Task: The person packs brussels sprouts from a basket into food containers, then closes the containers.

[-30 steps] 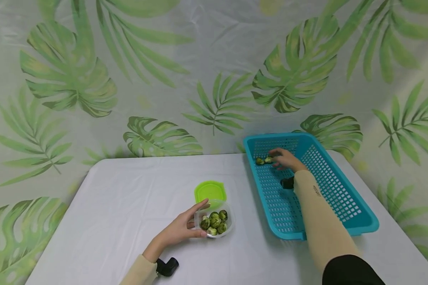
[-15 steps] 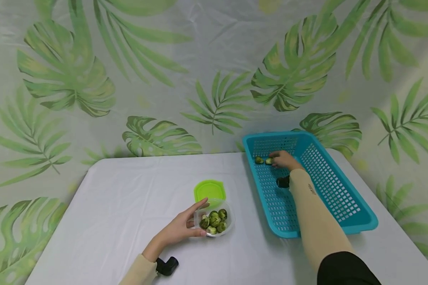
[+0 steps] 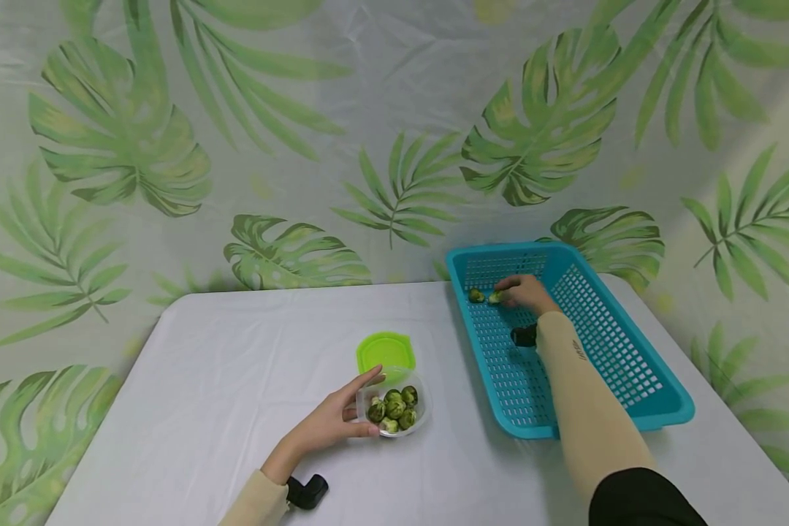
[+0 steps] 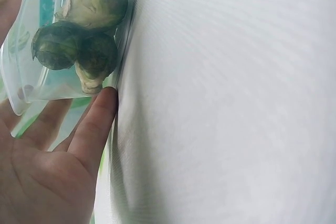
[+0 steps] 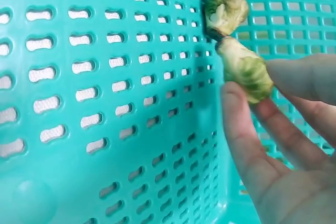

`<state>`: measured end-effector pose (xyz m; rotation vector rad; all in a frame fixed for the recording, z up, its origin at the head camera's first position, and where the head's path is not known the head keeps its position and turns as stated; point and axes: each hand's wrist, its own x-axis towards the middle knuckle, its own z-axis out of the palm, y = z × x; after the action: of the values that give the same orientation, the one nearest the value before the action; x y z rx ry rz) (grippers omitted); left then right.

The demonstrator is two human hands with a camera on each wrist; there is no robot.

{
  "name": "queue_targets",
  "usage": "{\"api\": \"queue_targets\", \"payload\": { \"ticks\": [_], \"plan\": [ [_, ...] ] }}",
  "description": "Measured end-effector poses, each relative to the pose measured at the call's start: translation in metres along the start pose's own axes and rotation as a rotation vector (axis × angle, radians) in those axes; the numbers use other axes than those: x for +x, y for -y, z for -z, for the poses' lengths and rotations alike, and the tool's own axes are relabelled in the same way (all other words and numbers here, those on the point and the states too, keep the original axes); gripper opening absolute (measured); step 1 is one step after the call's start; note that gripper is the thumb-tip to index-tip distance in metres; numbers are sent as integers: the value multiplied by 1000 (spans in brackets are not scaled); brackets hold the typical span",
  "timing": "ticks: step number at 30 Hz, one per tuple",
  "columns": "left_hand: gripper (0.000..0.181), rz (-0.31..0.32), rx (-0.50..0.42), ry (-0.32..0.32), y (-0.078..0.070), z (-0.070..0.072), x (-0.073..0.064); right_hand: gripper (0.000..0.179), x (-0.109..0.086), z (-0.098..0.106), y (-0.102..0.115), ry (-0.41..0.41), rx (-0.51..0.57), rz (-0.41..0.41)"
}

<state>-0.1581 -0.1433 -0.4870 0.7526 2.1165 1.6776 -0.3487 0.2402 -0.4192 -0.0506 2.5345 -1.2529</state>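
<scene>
My left hand (image 3: 329,422) holds a small clear plastic container (image 3: 424,418) on the white table, its thumb on the near side and its fingers round the far side. Several Brussels sprouts (image 3: 393,409) lie inside; the left wrist view shows some of them (image 4: 94,9) through the clear wall. My right hand (image 3: 526,294) reaches into the far end of a blue perforated basket (image 3: 486,365). In the right wrist view its thumb and fingers pinch a Brussels sprout (image 5: 244,69) by its leafy end. Another Brussels sprout (image 5: 227,10) sits right beside that one's stem end, against the basket wall.
Behind the container lies a bright green lid (image 3: 386,351), partly overlapped by it in the head view. The basket takes up the right part of the table (image 3: 237,380). A leaf-patterned cloth (image 3: 408,88) hangs beyond the back edge.
My right hand has moved slightly left and closed its fingers on a Brussels sprout in the basket. The left hand and the container have stayed in place.
</scene>
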Motion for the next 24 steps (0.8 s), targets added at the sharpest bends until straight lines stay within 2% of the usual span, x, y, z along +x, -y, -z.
{"api": "queue_targets", "payload": {
  "ticks": [3,9,17,24],
  "plan": [
    [89,-2,-5,3,0,0,0,35,-2,2,0,-48,50,20],
    [88,2,-1,3,-1,0,0,33,-2,10,0,-82,110,46],
    [89,1,8,-4,0,-1,0,38,-8,26,11,-58,115,69],
    [87,0,20,-6,-1,-1,0,41,-19,36,18,8,114,94]
  ]
}}
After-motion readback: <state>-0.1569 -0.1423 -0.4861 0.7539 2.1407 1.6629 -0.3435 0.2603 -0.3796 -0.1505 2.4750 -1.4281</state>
